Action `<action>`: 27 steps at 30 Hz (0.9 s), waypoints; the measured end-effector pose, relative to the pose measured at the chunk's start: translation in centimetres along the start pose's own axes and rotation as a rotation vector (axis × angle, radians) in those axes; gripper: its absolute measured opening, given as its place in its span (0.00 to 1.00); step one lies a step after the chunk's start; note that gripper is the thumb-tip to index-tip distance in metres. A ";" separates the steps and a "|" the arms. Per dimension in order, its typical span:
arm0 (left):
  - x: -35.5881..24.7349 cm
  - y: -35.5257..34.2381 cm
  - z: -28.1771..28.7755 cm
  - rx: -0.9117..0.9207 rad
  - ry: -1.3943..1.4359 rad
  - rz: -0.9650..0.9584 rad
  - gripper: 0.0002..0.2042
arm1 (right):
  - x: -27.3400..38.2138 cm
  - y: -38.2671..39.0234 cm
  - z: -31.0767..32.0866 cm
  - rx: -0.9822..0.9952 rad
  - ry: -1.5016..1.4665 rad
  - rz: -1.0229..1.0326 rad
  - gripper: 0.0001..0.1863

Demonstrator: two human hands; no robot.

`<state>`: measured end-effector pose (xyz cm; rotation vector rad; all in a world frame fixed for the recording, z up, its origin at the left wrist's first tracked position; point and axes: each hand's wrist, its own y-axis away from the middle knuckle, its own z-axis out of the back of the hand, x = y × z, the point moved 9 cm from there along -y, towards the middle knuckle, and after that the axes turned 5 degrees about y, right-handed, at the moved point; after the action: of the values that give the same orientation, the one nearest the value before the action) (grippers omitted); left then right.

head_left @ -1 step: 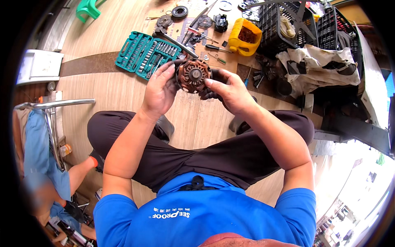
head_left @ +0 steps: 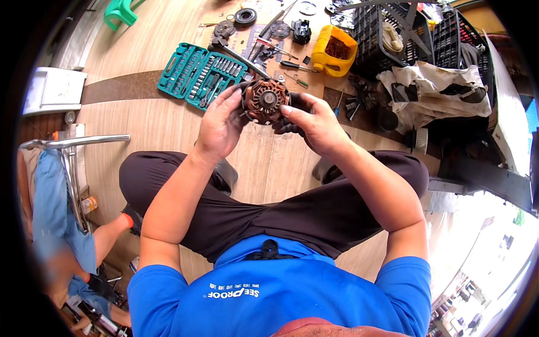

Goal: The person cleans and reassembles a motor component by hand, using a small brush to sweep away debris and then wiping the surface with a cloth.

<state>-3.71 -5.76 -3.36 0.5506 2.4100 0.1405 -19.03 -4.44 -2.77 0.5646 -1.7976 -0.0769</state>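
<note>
Between both hands, out in front of my knees, is a motor armature [head_left: 268, 100] with copper windings around a dark round centre. My left hand [head_left: 220, 121] grips its left side, with blackened fingertips on the rim. On the opposite side my right hand [head_left: 319, 121] closes around it, the thumb lying against the edge of the windings and dirty fingers curled behind. The underside of the armature is hidden. Just beyond my left hand lies an opened green socket set case [head_left: 185, 73] filled with sockets and bits.
A yellow cut-open jug [head_left: 348, 53] with rusty pieces stands beyond my right hand. Screwdrivers [head_left: 297, 66] and a black ring [head_left: 245, 17] lie on cardboard. Black crates [head_left: 368, 50] and a stained cloth [head_left: 426, 78] are at right. Another person [head_left: 56, 224] is at left, near a metal tube frame [head_left: 95, 139].
The armature has tilted slightly and risen a little in my hands. My grip stays much the same, and the things around have not moved.
</note>
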 end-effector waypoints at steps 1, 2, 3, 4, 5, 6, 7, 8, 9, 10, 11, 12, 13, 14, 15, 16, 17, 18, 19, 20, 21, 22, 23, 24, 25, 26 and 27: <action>0.4 0.1 -0.5 0.001 0.010 0.012 0.16 | 0.0 -0.2 0.3 -0.005 0.012 0.005 0.16; 0.7 0.2 -1.1 0.002 0.019 0.024 0.16 | -0.2 -0.2 0.4 -0.018 0.027 0.000 0.16; 0.7 0.4 -1.4 0.000 0.028 0.034 0.16 | -0.3 -0.2 0.4 -0.027 0.040 -0.006 0.16; 1.1 0.1 -0.6 -0.011 0.008 0.045 0.16 | -0.4 -0.2 0.4 -0.036 0.054 -0.013 0.16; 1.2 0.2 -0.3 -0.025 0.004 0.040 0.16 | -0.7 -0.1 0.2 -0.025 0.001 -0.036 0.17; 1.3 0.2 0.0 -0.040 0.001 0.036 0.16 | -1.0 0.0 0.0 -0.013 -0.051 -0.062 0.17; 1.3 0.2 0.2 -0.055 -0.001 0.032 0.16 | -1.3 0.0 -0.2 -0.003 -0.104 -0.088 0.17; 1.4 0.2 0.6 -0.054 -0.013 0.047 0.15 | -1.6 -0.1 -0.4 -0.007 -0.176 -0.121 0.18; 1.4 0.2 0.7 -0.058 -0.017 0.051 0.15 | -1.6 -0.1 -0.4 -0.007 -0.197 -0.129 0.18; 1.4 0.2 0.7 -0.061 -0.020 0.055 0.15 | -1.7 -0.1 -0.3 -0.007 -0.218 -0.136 0.18; 1.4 0.3 0.7 -0.064 -0.025 0.060 0.15 | -1.7 0.0 -0.3 -0.008 -0.240 -0.144 0.18; 1.4 0.2 1.0 -0.076 -0.026 0.061 0.15 | -1.8 0.0 -0.4 0.000 -0.247 -0.149 0.18; 1.4 0.2 1.3 -0.088 -0.028 0.062 0.15 | -1.8 0.0 -0.5 0.006 -0.254 -0.154 0.18; 1.5 0.2 1.6 -0.099 -0.030 0.064 0.15 | -1.8 0.0 -0.6 0.013 -0.261 -0.159 0.18; 1.6 0.1 1.8 -0.106 -0.026 0.067 0.15 | -1.8 0.0 -0.6 0.018 -0.259 -0.157 0.19; 1.6 0.0 1.9 -0.113 -0.022 0.070 0.15 | -1.9 0.0 -0.6 0.024 -0.258 -0.154 0.19; 1.7 0.0 2.0 -0.119 -0.018 0.073 0.15 | -1.8 0.1 -0.6 0.029 -0.256 -0.151 0.19; 1.7 0.0 2.0 -0.123 -0.018 0.072 0.15 | -1.9 0.1 -0.6 0.027 -0.253 -0.154 0.19; 1.7 -0.1 1.9 -0.126 -0.018 0.071 0.15 | -1.9 0.2 -0.6 0.026 -0.250 -0.157 0.19; 1.7 -0.1 1.9 -0.130 -0.018 0.069 0.15 | -1.9 0.2 -0.6 0.024 -0.246 -0.161 0.20; 1.8 -0.1 1.9 -0.131 -0.018 0.072 0.15 | -1.9 0.2 -0.6 0.023 -0.250 -0.168 0.20; 1.8 -0.1 1.9 -0.132 -0.018 0.075 0.15 | -2.0 0.3 -0.6 0.022 -0.254 -0.176 0.20; 1.8 -0.1 2.0 -0.133 -0.018 0.078 0.15 | -2.0 0.3 -0.6 0.022 -0.258 -0.183 0.20; 1.8 -0.1 2.0 -0.133 -0.020 0.076 0.15 | -2.0 0.3 -0.7 0.032 -0.243 -0.187 0.21; 1.8 -0.1 2.0 -0.134 -0.022 0.075 0.15 | -2.0 0.3 -0.8 0.042 -0.229 -0.192 0.22; 1.8 0.0 2.1 -0.134 -0.024 0.073 0.15 | -2.0 0.4 -0.9 0.052 -0.214 -0.196 0.23; 1.8 0.0 1.9 -0.134 -0.018 0.076 0.14 | -2.0 0.4 -0.9 0.055 -0.215 -0.201 0.24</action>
<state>-3.73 -5.13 -5.90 0.5793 2.3423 0.3257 -17.98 -3.07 -4.19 0.8005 -1.9507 -0.2338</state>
